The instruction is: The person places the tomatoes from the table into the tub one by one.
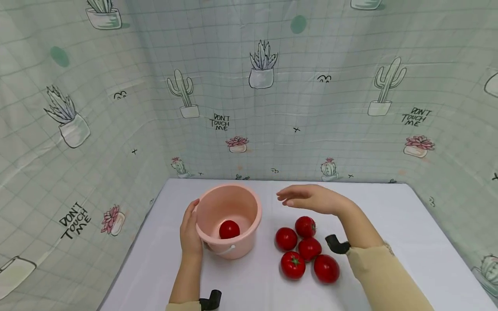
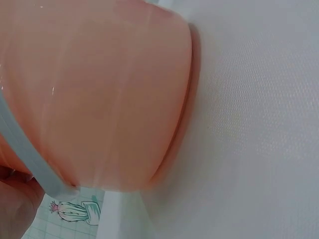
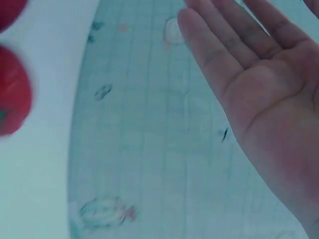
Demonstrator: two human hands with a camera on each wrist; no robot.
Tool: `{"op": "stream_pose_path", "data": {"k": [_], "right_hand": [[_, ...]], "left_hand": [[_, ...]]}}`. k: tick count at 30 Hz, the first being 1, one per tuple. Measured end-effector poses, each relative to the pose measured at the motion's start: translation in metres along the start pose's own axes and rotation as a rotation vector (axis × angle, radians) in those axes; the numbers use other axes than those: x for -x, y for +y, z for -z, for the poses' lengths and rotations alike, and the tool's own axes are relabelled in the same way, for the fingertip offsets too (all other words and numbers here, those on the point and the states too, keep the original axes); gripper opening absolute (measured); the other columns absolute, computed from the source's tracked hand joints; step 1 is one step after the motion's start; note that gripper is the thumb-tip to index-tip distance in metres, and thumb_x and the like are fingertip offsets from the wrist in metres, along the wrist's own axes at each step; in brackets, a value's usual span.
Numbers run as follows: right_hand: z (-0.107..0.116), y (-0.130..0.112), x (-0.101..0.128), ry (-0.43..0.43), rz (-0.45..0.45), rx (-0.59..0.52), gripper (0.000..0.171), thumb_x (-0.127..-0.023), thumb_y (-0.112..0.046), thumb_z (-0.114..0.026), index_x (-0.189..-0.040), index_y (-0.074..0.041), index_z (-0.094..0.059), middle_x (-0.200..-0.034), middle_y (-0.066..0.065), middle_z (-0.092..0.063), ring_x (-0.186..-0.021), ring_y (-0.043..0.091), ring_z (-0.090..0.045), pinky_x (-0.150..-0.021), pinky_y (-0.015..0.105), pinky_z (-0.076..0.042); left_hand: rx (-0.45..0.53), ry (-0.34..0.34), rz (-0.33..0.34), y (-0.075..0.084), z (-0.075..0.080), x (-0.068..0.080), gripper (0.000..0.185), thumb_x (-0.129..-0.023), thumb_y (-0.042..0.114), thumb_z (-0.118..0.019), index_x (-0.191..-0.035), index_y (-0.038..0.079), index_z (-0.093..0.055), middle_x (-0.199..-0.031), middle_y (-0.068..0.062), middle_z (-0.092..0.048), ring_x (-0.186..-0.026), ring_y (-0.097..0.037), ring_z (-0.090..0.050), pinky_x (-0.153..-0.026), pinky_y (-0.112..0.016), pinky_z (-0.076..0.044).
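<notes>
A pink bucket (image 1: 249, 246) with a white handle (image 2: 30, 144) stands on the table, and a tomato (image 1: 229, 229) lies inside it. My left hand (image 1: 190, 235) holds the bucket at its left side, fingertips at the rim; in the left wrist view, part of that hand (image 2: 17, 204) shows beside the handle. Several red tomatoes (image 1: 309, 249) lie grouped to the right of the bucket. Above and behind them my right hand (image 1: 315, 198) is raised with nothing in it. Its palm and extended fingers show in the right wrist view, with tomatoes (image 3: 12, 92) at the left edge.
A white cloth covers the table (image 1: 268, 289). Behind and beside it hangs a pale green curtain (image 1: 272, 108) printed with potted cacti. Dark straps (image 1: 337, 244) sit at both wrists.
</notes>
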State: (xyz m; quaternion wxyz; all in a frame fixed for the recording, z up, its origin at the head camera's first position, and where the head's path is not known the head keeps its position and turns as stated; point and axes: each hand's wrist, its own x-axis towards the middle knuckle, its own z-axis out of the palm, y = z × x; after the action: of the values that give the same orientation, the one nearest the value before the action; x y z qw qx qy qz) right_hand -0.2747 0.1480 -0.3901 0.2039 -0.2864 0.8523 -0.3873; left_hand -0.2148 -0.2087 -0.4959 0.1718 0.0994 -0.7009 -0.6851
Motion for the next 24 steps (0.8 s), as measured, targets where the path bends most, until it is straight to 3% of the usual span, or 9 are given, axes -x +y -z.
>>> {"op": "stream_pose_path", "data": {"k": [7,11,19,24], "right_hand": [[-0.033,0.057,0.065,0.164,-0.095,-0.076,0.049,-0.097,-0.038,-0.061,-0.142,-0.021,-0.052,-0.142,0.011,-0.057,-0.131,0.035,-0.054,-0.102,0.051,-0.050],[-0.062,0.080,0.090,0.203,-0.178,-0.093,0.059,-0.094,-0.038,-0.065,-0.147,-0.019,-0.047,-0.147,0.018,-0.050,-0.136,0.045,-0.045,-0.104,0.059,-0.046],[-0.099,0.100,0.116,0.240,-0.323,-0.102,0.072,-0.085,-0.046,-0.072,-0.148,-0.025,-0.045,-0.151,0.015,-0.047,-0.139,0.045,-0.041,-0.105,0.063,-0.042],[-0.106,0.108,0.125,0.213,-0.337,-0.134,0.074,-0.085,-0.043,-0.073,-0.150,-0.024,-0.043,-0.152,0.015,-0.046,-0.140,0.046,-0.038,-0.103,0.067,-0.040]], "left_hand": [[-0.007,0.029,0.011,0.003,0.005,-0.003,0.040,-0.105,0.042,-0.034,-0.139,0.035,-0.054,-0.147,0.011,-0.051,-0.140,-0.011,-0.040,-0.117,-0.044,-0.035],[-0.009,0.041,0.013,0.002,0.006,-0.002,0.040,-0.105,0.040,-0.033,-0.139,0.033,-0.054,-0.147,0.010,-0.051,-0.140,-0.012,-0.039,-0.118,-0.045,-0.033],[0.004,0.017,0.007,0.002,0.001,0.001,0.040,-0.106,0.038,-0.031,-0.139,0.033,-0.054,-0.148,0.012,-0.050,-0.142,-0.010,-0.038,-0.119,-0.044,-0.033],[-0.009,0.007,0.020,0.002,-0.003,0.002,0.041,-0.106,0.039,-0.031,-0.140,0.035,-0.053,-0.149,0.013,-0.048,-0.143,-0.010,-0.036,-0.119,-0.044,-0.033]]}}
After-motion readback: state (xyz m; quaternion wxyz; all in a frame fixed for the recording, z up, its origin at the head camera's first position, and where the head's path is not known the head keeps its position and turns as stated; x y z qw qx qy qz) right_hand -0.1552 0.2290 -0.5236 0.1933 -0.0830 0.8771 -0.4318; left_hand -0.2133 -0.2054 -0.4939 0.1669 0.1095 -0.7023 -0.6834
